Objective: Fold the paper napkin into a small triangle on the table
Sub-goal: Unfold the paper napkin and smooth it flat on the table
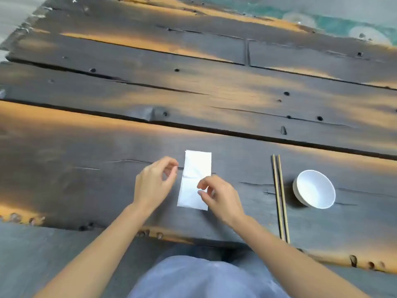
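Note:
A white paper napkin (194,173) lies flat on the dark wooden table (86,168) as a tall narrow rectangle with a crease across its middle. My left hand (153,183) hovers just left of its left edge, fingers curled and apart, holding nothing. My right hand (219,197) is over the napkin's lower right part, thumb and fingertips curled above the right edge; whether they pinch the paper I cannot tell.
A pair of wooden chopsticks (280,196) lies lengthwise to the right of the napkin. A white bowl (314,189) sits further right, tipped on its side. The table's near edge (150,233) runs just below my wrists, above my lap.

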